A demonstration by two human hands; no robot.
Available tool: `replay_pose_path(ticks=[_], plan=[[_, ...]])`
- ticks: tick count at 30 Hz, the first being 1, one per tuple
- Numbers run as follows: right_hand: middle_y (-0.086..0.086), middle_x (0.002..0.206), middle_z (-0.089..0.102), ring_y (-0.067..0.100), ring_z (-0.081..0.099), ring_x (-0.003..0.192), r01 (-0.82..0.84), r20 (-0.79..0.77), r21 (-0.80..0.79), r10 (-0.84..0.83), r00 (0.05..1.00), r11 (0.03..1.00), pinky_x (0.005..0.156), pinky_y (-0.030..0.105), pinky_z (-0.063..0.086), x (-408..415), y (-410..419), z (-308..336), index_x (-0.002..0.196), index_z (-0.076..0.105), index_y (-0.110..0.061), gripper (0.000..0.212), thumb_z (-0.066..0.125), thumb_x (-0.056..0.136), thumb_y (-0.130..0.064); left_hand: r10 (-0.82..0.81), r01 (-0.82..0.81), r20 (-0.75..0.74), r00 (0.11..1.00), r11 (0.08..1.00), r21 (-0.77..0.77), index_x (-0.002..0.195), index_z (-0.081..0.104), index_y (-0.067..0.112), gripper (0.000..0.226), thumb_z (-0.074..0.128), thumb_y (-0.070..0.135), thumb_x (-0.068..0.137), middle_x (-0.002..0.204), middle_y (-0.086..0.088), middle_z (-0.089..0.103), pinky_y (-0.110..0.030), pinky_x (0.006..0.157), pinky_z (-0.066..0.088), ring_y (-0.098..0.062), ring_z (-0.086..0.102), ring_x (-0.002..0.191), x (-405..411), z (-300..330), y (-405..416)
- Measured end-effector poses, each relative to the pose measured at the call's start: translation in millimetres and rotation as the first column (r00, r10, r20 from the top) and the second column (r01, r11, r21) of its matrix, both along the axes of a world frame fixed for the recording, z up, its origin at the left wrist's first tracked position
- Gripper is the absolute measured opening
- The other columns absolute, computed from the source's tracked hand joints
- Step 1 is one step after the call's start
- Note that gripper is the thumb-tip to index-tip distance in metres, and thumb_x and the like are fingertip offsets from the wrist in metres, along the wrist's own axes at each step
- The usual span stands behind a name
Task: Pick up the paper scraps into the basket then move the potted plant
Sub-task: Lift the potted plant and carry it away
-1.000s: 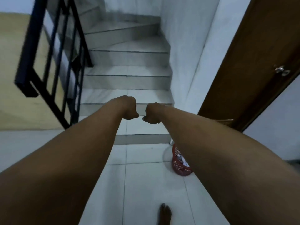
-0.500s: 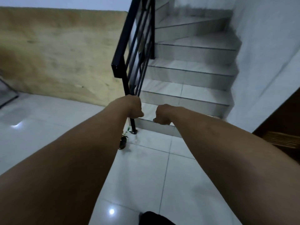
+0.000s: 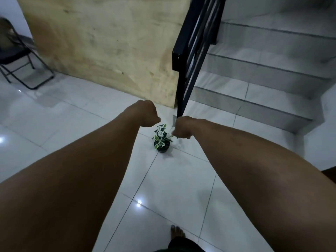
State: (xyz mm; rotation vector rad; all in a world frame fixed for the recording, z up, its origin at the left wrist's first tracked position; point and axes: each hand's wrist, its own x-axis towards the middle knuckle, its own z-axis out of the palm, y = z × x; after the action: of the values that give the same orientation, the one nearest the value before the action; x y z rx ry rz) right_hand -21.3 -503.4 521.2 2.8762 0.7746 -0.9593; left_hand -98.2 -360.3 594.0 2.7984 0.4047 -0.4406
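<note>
A small potted plant [image 3: 161, 140] with green-and-white leaves in a dark pot stands on the white tiled floor, by the foot of the black stair railing [image 3: 189, 57]. Both my arms stretch forward above it. My left hand [image 3: 148, 113] is a closed fist to the upper left of the plant, holding nothing I can see. My right hand [image 3: 181, 129] is also a fist, just right of the leaves and in front of the railing post. The basket and paper scraps are out of view.
A plywood board [image 3: 109, 48] leans upright behind the plant. Grey stairs [image 3: 263, 73] rise at the right. A black folding chair [image 3: 16, 57] stands at the far left. My bare foot [image 3: 177, 231] shows at the bottom.
The view has swung left, away from the door and red basket, towards the railing foot. The potted plant, glimpsed behind my left arm earlier, now shows fully between my fists.
</note>
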Motion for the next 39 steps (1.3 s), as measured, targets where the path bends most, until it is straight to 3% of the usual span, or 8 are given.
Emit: replay_pose_path(ticks=[4,9,12,16,18,26,34,39], plan=[[0.018,0.132,0.062,0.033,0.062,0.117,0.034,-0.005,-0.016,-0.034,0.999,0.999,0.091,0.035,0.049,13,38,-13,0.125,0.059,-0.002,0.047,0.050,0.100,-0.041,-0.007,0.006,-0.056,0.998,1.000,-0.022,0.116,0.070,0.012,0.037,0.063,0.039,0.091,0.123,-0.009,0.066,-0.040,0.100,0.050,-0.027,0.059,0.116,18,-26,60],[0.017,0.125,0.066,0.030,0.066,0.100,0.156,-0.030,-0.038,-0.157,0.987,0.987,0.079,0.029,0.048,26,82,-46,0.125,0.061,0.000,0.048,0.054,0.099,-0.039,-0.094,0.094,-0.115,0.989,0.996,-0.011,0.115,0.069,0.012,0.038,0.063,0.041,0.091,0.123,-0.009,0.065,-0.042,0.100,0.051,-0.027,0.058,0.117,54,-64,139],[0.018,0.131,0.061,0.032,0.062,0.113,0.235,-0.049,-0.016,-0.235,0.971,0.972,0.094,0.033,0.051,34,111,-73,0.125,0.061,0.001,0.048,0.050,0.100,-0.039,-0.185,0.184,-0.151,0.971,0.983,-0.019,0.111,0.071,0.012,0.037,0.062,0.041,0.091,0.120,-0.007,0.067,-0.042,0.099,0.051,-0.027,0.059,0.115,81,-89,175],[0.015,0.119,0.065,0.027,0.059,0.094,0.331,-0.100,0.065,-0.323,0.941,0.942,0.077,0.029,0.045,49,155,-112,0.097,0.063,-0.007,0.032,0.050,0.100,-0.036,-0.240,0.245,-0.219,0.946,0.970,-0.005,0.107,0.071,0.014,0.033,0.059,0.039,0.090,0.118,-0.005,0.067,-0.041,0.099,0.051,-0.027,0.060,0.113,119,-128,220],[0.014,0.119,0.064,0.028,0.058,0.094,0.373,-0.099,0.085,-0.365,0.926,0.924,0.075,0.029,0.042,64,168,-139,0.097,0.063,-0.007,0.032,0.049,0.100,-0.036,-0.262,0.269,-0.228,0.938,0.963,-0.001,0.107,0.070,0.014,0.033,0.058,0.039,0.089,0.119,-0.004,0.067,-0.040,0.099,0.051,-0.027,0.061,0.112,145,-159,236],[0.013,0.118,0.066,0.029,0.061,0.101,0.509,-0.039,0.152,-0.510,0.860,0.847,0.080,0.031,0.047,115,172,-316,0.106,0.068,-0.007,0.030,0.052,0.096,-0.030,-0.279,0.280,-0.243,0.929,0.959,-0.031,0.109,0.069,0.016,0.033,0.060,0.040,0.088,0.118,-0.005,0.066,-0.041,0.096,0.052,-0.028,0.061,0.113,197,-363,252],[0.010,0.117,0.068,0.031,0.062,0.109,0.556,-0.001,0.173,-0.564,0.826,0.813,0.090,0.039,0.055,118,151,-561,0.106,0.068,-0.012,0.026,0.057,0.092,-0.031,-0.274,0.275,-0.285,0.919,0.961,-0.038,0.117,0.067,0.015,0.041,0.058,0.042,0.087,0.126,-0.007,0.063,-0.044,0.100,0.051,-0.030,0.058,0.119,221,-604,252],[0.010,0.107,0.071,0.030,0.064,0.102,0.610,0.005,0.247,-0.631,0.776,0.753,0.081,0.032,0.051,134,147,-699,0.106,0.066,-0.018,0.023,0.057,0.090,-0.031,-0.242,0.236,-0.229,0.943,0.970,-0.054,0.120,0.065,0.010,0.044,0.057,0.039,0.088,0.133,-0.012,0.060,-0.040,0.103,0.049,-0.032,0.056,0.123,247,-737,247]])
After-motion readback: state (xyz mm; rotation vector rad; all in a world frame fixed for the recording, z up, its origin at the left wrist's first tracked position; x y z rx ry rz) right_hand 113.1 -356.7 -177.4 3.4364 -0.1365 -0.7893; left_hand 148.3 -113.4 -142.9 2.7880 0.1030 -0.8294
